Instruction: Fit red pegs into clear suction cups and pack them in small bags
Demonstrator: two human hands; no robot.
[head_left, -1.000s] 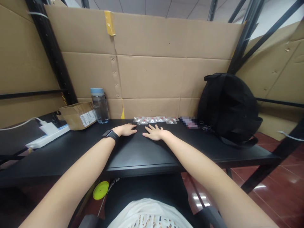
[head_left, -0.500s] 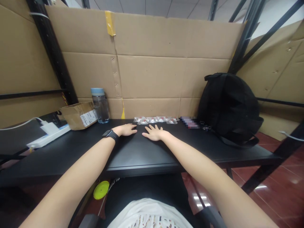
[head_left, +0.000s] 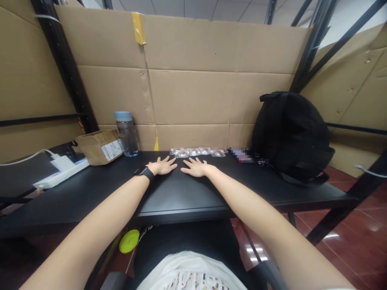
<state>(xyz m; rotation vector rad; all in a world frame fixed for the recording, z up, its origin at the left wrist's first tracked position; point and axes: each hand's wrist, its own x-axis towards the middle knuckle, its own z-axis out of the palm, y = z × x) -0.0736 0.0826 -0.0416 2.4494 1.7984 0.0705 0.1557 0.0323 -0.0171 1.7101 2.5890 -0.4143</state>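
My left hand (head_left: 164, 166) lies flat on the black table (head_left: 181, 193), palm down, fingers spread and holding nothing; a black smartwatch (head_left: 144, 172) is on its wrist. Beside it my right hand (head_left: 195, 166) also rests flat and open on the tabletop. Just beyond both hands, against the cardboard wall, runs a row of small clear packets with red and white contents (head_left: 198, 152). Neither hand touches the packets.
A black backpack (head_left: 292, 135) stands at the right of the table. At the left are a clear water bottle with a blue cap (head_left: 126, 134), a small cardboard box (head_left: 100, 146) and a white power strip (head_left: 60, 173). Cardboard sheets wall the back and sides.
My left hand has slid slightly forward and right and spread its fingers. The right hand has barely moved.
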